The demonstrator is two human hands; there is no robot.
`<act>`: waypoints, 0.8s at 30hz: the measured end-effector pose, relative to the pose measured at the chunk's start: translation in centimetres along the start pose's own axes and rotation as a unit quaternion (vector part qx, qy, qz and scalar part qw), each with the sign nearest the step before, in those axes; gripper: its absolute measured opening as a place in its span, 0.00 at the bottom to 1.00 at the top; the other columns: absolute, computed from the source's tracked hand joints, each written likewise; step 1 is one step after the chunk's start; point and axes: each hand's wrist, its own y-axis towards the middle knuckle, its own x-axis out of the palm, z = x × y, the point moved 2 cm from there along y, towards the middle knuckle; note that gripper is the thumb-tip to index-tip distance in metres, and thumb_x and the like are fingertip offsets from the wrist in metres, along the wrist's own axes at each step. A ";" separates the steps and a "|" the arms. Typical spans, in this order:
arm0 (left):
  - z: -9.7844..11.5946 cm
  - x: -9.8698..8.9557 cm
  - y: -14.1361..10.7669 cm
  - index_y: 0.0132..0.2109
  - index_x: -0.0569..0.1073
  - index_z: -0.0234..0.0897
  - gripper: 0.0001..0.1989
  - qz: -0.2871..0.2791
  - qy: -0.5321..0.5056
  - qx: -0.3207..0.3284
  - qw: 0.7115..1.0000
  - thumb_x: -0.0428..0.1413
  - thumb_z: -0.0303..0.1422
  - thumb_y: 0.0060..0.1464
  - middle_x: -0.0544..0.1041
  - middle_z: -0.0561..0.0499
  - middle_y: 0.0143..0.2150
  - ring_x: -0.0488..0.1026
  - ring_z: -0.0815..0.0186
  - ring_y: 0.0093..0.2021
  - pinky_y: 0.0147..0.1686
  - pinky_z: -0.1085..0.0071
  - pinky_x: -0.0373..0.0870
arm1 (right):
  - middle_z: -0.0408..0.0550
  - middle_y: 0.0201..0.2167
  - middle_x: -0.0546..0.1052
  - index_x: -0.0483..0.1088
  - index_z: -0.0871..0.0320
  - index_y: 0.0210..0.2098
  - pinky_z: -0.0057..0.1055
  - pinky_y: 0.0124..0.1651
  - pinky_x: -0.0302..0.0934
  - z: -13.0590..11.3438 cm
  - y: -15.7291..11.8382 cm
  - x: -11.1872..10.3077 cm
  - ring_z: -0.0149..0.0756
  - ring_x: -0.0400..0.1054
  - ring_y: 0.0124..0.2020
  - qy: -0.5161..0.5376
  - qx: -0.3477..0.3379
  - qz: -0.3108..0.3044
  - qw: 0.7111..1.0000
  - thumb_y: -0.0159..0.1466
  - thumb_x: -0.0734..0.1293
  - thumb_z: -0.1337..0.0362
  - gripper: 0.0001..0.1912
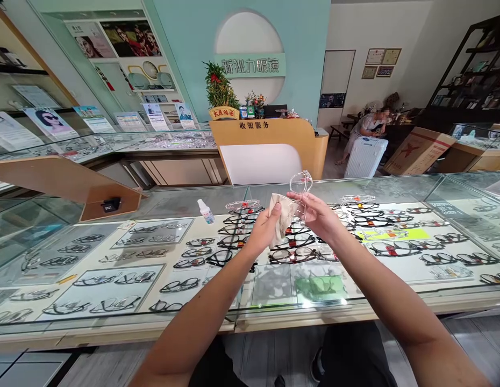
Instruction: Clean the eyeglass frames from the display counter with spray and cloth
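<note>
Over the glass counter, my left hand (267, 223) is closed on a crumpled beige cloth (280, 215). Clear-framed eyeglasses (301, 183) are held up in my right hand (318, 215), one lens rising above the fingers. The cloth touches or nearly touches the lower part of the glasses, where the fingers partly hide the frame. To the left, a small white spray bottle (206, 212) stands on the counter top. Rows of dark-framed eyeglasses (292, 255) lie under the glass below my hands.
The glass display counter (242, 314) runs across in front of me. A wooden board (64, 180) stands on its left part. Beyond are a cashier desk (270, 134), a white suitcase (365, 156), a cardboard box (419, 153) and a seated person (369, 126).
</note>
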 end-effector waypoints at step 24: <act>-0.5 -0.1 0.4 0.39 0.73 0.40 0.30 -0.002 -0.114 0.035 0.993 0.66 0.63 0.54 0.72 0.55 0.33 0.68 0.69 0.33 0.36 0.74 0.67 | 0.45 0.47 0.85 0.80 0.52 0.33 0.31 0.49 0.67 1.4 -0.3 0.6 0.35 0.75 0.45 -0.024 0.024 -0.006 0.999 0.53 0.86 0.52 0.18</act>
